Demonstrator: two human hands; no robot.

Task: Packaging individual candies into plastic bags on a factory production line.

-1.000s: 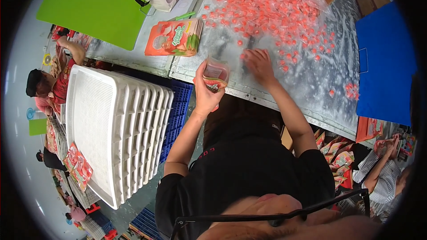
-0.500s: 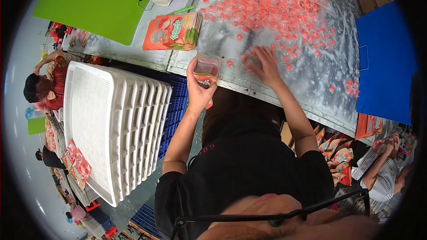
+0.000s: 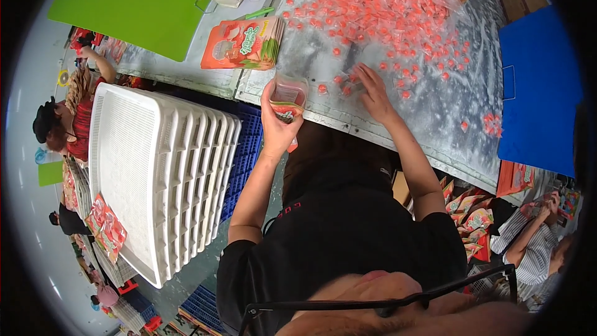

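My left hand [image 3: 277, 126] is closed round a printed red and green pouch [image 3: 286, 112] at the near table edge. A clear plastic container [image 3: 290, 89] stands in the pouch's mouth. Fingers stretched out, my right hand [image 3: 377, 96] rests low over the metal tabletop. Beside its fingertips lie a few small wrapped red candies [image 3: 346, 91], and nothing shows in its grip. Farther back spreads a big heap of the same wrapped candies [image 3: 379, 6], partly in clear plastic film. A stack of flat printed pouches [image 3: 239, 43] lies left of my left hand.
White perforated trays [image 3: 124, 168] are piled high at my left, with a filled pouch [image 3: 107, 227] on top. A blue panel [image 3: 540, 90] stands at the right, a green board [image 3: 127, 9] at the far left. Filled pouches [image 3: 476, 218] sit below right. Other people work on both sides.
My right hand has shifted slightly, and several candies near its fingertips now lie apart. My left hand stays put with the pouch. A person at the left has straightened and turned.
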